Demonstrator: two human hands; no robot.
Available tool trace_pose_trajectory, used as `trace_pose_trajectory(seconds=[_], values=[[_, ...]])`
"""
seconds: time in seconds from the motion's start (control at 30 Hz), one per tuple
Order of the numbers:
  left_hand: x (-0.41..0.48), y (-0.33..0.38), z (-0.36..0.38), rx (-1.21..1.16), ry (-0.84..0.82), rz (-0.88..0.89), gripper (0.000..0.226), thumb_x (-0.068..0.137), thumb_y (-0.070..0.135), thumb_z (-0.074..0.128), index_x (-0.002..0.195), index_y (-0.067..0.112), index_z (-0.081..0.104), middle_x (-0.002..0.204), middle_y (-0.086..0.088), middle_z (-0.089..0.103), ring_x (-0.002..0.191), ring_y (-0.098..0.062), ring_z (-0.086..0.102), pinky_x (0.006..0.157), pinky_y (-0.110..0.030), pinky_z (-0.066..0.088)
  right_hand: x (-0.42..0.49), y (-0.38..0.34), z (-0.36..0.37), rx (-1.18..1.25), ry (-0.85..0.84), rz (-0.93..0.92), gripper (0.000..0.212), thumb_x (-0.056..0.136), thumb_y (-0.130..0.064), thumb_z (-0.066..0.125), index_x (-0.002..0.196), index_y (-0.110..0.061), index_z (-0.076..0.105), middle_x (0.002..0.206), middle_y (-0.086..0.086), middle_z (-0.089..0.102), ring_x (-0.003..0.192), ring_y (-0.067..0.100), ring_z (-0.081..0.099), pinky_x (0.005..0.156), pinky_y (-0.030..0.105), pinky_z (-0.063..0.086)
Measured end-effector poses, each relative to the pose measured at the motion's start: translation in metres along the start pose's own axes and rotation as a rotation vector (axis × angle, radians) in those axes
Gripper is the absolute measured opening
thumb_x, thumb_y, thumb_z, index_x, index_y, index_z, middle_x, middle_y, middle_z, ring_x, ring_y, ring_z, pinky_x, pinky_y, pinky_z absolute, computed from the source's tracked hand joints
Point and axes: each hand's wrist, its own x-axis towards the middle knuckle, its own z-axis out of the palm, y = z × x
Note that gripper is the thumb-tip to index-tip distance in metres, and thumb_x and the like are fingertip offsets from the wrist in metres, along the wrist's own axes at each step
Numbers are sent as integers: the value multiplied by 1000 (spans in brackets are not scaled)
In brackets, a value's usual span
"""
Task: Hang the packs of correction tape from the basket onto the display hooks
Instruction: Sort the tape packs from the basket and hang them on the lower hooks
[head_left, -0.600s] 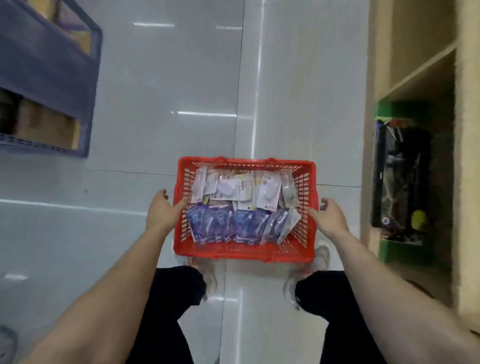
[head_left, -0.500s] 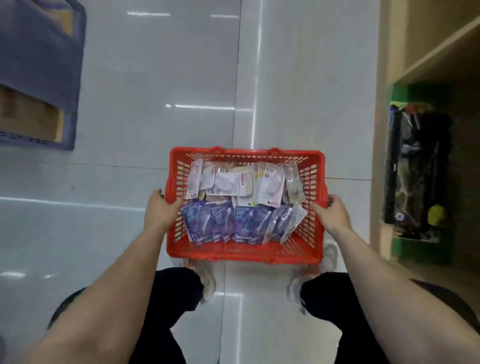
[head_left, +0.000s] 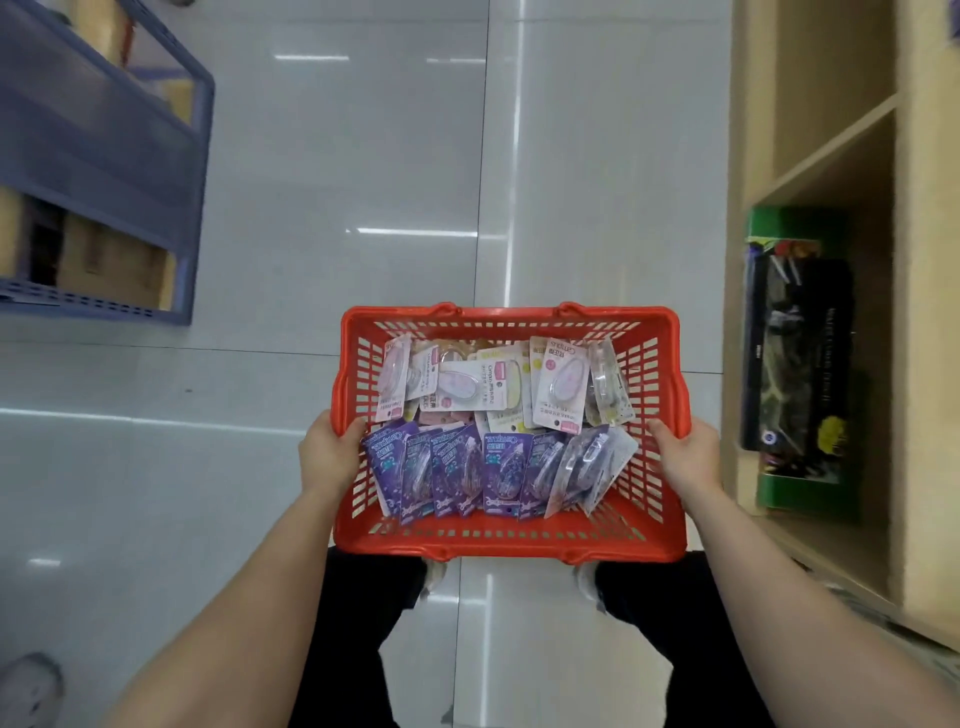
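Observation:
A red plastic basket (head_left: 506, 543) hangs in front of me over the floor, carried by both hands. My left hand (head_left: 330, 451) grips its left rim and my right hand (head_left: 687, 457) grips its right rim. Inside lie several packs of correction tape: purple packs (head_left: 457, 470) in a row on the near side, pink and white packs (head_left: 558, 382) on the far side. No display hooks are in view.
A wooden shelf unit (head_left: 831, 145) stands on the right, with a green and black box (head_left: 797, 358) in its lower compartment. A blue cart (head_left: 98, 171) with cardboard boxes stands at the left. Glossy white floor tiles (head_left: 337, 156) stretch ahead. My legs and shoes show below the basket.
The basket has come up closer to me and looks larger in view. Both hands keep their hold on the rims.

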Motion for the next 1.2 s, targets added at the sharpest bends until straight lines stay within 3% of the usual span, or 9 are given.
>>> trace_pose_trajectory(seconds=[0.13, 0.3, 0.47, 0.57, 0.7, 0.87, 0.93, 1.03, 1.2], values=[[-71, 66, -82, 9, -7, 12, 33, 100, 29, 63, 125, 8, 64, 116, -16, 73, 97, -36, 71, 93, -48, 57, -70, -61, -82, 20, -3, -10, 18, 99, -27, 64, 109, -13, 70, 91, 5, 73, 82, 31, 73, 84, 52, 61], [-167, 162, -183, 6, -3, 54, 37, 100, 35, 62, 127, 9, 63, 114, -11, 73, 93, -34, 73, 92, -51, 58, -151, -138, -196, 37, 18, -42, 21, 98, -29, 65, 110, -12, 72, 87, 3, 72, 72, 23, 69, 74, 36, 56], [-245, 244, -247, -79, 7, 94, 40, 99, 39, 63, 129, 13, 61, 111, -7, 75, 86, -26, 75, 87, -51, 61, -189, -194, -290, 112, 43, -115, 23, 89, -43, 67, 93, -21, 72, 83, 0, 76, 70, 25, 73, 71, 47, 63], [-275, 286, -266, -136, 48, 142, 39, 98, 34, 66, 128, 11, 61, 110, -7, 75, 83, -24, 75, 85, -49, 61, -201, -228, -335, 103, 52, -164, 15, 97, -31, 66, 103, -19, 70, 88, 2, 69, 71, 22, 62, 67, 29, 45], [-298, 337, -281, -137, 110, 197, 34, 97, 30, 66, 124, 9, 62, 104, -5, 74, 72, -14, 69, 70, -32, 56, -196, -272, -371, 164, 106, -201, 29, 95, -32, 68, 108, -8, 75, 93, 9, 75, 85, 30, 71, 78, 35, 53], [-280, 400, -299, -155, 141, 237, 38, 97, 29, 68, 127, 5, 64, 112, -12, 74, 81, -25, 71, 80, -38, 56, -175, -345, -394, 157, 90, -218, 26, 96, -32, 67, 104, -9, 75, 86, 7, 70, 78, 28, 66, 73, 31, 46], [-261, 427, -302, -173, 139, 251, 39, 97, 30, 68, 127, 6, 64, 114, -12, 74, 84, -25, 71, 82, -39, 57, -159, -376, -394, 167, 103, -239, 25, 95, -34, 68, 102, -11, 75, 82, 3, 72, 75, 25, 68, 73, 35, 53], [-225, 471, -302, -195, 125, 252, 42, 98, 32, 67, 131, 6, 61, 117, -12, 72, 82, -22, 68, 77, -36, 54, -123, -425, -389, 166, 125, -244, 20, 93, -35, 70, 97, -17, 75, 80, 0, 74, 72, 24, 72, 74, 46, 63], [-151, 562, -318, -219, 67, 253, 45, 99, 31, 66, 134, 4, 57, 122, -17, 71, 81, -21, 66, 71, -31, 51, -74, -527, -389, 126, 144, -266, 19, 95, -32, 68, 100, -14, 73, 82, 4, 71, 74, 27, 69, 71, 35, 55]])
